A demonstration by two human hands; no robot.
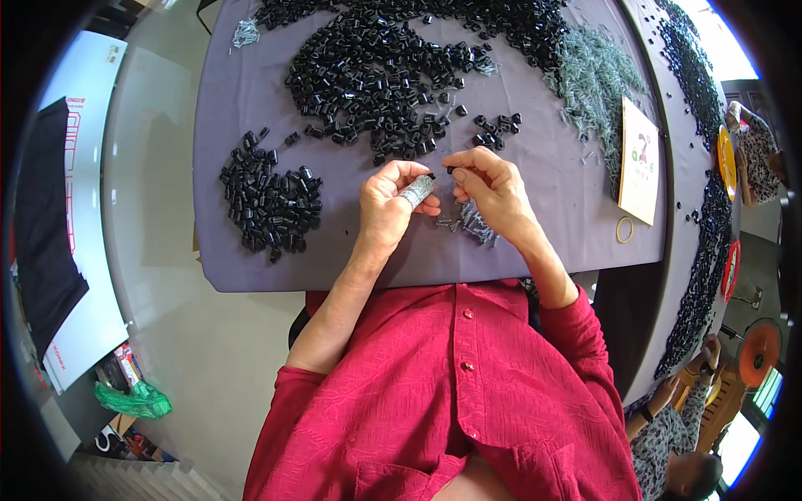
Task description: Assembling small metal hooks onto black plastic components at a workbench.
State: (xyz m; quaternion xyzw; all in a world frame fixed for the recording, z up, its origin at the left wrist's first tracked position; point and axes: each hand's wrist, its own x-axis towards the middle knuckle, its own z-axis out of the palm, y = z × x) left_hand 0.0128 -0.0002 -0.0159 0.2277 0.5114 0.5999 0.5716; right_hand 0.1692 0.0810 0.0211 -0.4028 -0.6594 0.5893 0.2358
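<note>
My left hand [386, 200] is closed above the table near its front edge. A silver-grey, finger-sized cylinder [417, 192] shows at its fingers; whether it is a held thing or a wrapped finger I cannot make out. At its upper end sits a small black piece [432, 175]. Just to the right, my right hand [494, 194] pinches another small black plastic piece [452, 170] between thumb and fingertips. The two pieces are close together but apart. Under my right hand lies a small heap of metal screws [478, 224], partly hidden by it.
A large pile of black plastic pieces [359, 75] spreads beyond my hands, with a smaller pile [271, 200] at left. Many screws [595, 79] lie at far right, beside a light board [639, 163] and a yellow ring [625, 230]. Other people [672, 442] sit along the right-hand table.
</note>
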